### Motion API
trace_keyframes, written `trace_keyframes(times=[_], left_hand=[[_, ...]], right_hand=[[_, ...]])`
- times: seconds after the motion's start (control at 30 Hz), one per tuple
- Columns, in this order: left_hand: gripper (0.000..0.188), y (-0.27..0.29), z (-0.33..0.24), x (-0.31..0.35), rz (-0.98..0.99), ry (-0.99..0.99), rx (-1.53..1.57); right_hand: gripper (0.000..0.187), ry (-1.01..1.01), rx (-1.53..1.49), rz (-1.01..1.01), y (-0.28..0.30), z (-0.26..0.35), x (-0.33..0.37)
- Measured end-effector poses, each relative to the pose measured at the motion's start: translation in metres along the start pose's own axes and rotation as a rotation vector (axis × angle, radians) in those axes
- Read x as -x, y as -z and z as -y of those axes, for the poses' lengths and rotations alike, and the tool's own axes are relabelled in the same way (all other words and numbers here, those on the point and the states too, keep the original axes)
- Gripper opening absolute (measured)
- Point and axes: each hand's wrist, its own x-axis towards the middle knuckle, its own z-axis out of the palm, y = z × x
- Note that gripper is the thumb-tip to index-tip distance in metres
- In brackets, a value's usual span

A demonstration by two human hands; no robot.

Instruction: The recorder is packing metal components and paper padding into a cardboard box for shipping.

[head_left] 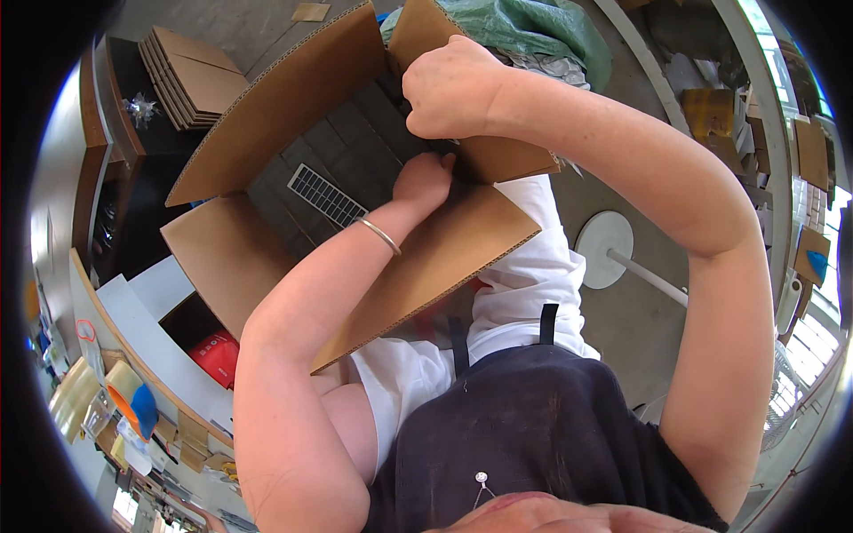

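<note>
An open cardboard box [418,289] tilts in front of me with its flaps spread outward. Dark grey flat pieces [342,133] line its inside, and a small panel with a white frame and dark cells [326,195] lies on them. My left hand [425,184] reaches into the box, closed, by the inner wall on the right; whatever its fingers hold is hidden. Above the box's right side is my right hand [453,89], a fist against the flap. Its curled fingertips face away, so I cannot make out what they grip.
Flattened cardboard boxes [191,75] are stacked at the far left. Green plastic sheeting [555,35] lies behind the box. A white round-based stand [606,249] is on the floor to the right. A red object [216,358] and a cluttered bench with tape rolls [124,395] are at left.
</note>
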Motion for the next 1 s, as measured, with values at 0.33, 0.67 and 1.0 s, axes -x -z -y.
trace_keyframes(times=[0.33,0.67,1.0], left_hand=[[0.050,0.028,-0.010,-0.007,0.184,0.153,-0.081],[0.038,0.030,0.014,-0.002,0.223,0.238,0.389],[0.035,0.041,0.007,-0.013,0.268,0.284,0.302]], right_hand=[[0.021,-0.023,-0.191,-0.117,0.014,-0.012,0.024],[0.021,-0.026,0.055,-0.020,0.028,-0.007,0.043],[0.020,-0.008,0.134,0.092,0.034,0.009,0.027]])
